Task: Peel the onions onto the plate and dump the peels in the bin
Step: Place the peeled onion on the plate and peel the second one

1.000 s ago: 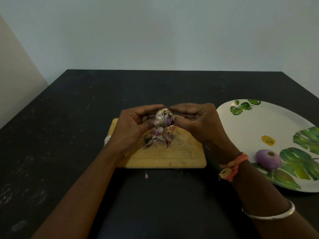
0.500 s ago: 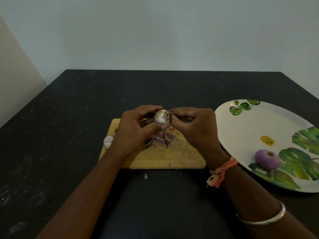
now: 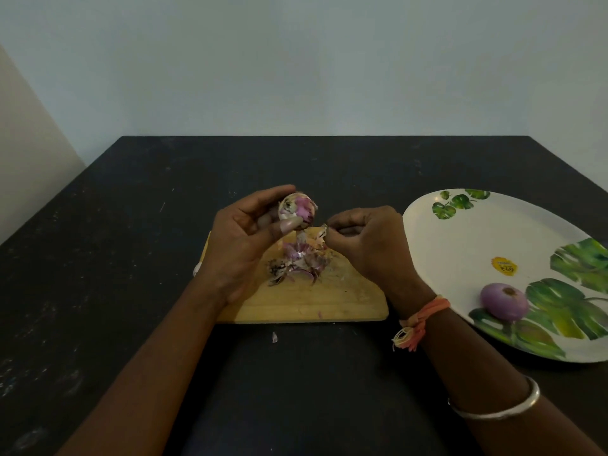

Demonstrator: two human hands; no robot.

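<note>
While the left hand [image 3: 243,248] holds a small, half-skinned purple and white onion [image 3: 297,209] up over the far edge of the pale wooden cutting board [image 3: 312,304], its thumb and fingers are curled round the bulb, the thumb pressed against the near side. The right hand [image 3: 368,245] sits just beside it but clear of the onion. Its fingers are tucked in, and thumb and forefinger pinch a thin papery scrap of peel [image 3: 324,229].

Below the two hands, a loose heap of purple and brown peels [image 3: 299,264] lies on the far half of the board. The board itself rests about the middle of the black tabletop [image 3: 131,225]. One tiny pale flake [image 3: 274,337] lies on the tabletop just off the board's near edge.

A large white oval plate with green leaf prints [image 3: 487,232] sits by the right edge of the tabletop and runs out of sight there. A smooth, round, peeled purple onion [image 3: 505,301] lies on the plate's near part, on one of the printed leaves, with a yellow sticker [image 3: 503,266] just beyond it.

The right wrist wears an orange thread band [image 3: 422,319], and a silver bangle [image 3: 500,411] sits further up the forearm. Something small and pale peeks out behind the left wrist at the board's left edge, though I cannot tell what it is.
</note>
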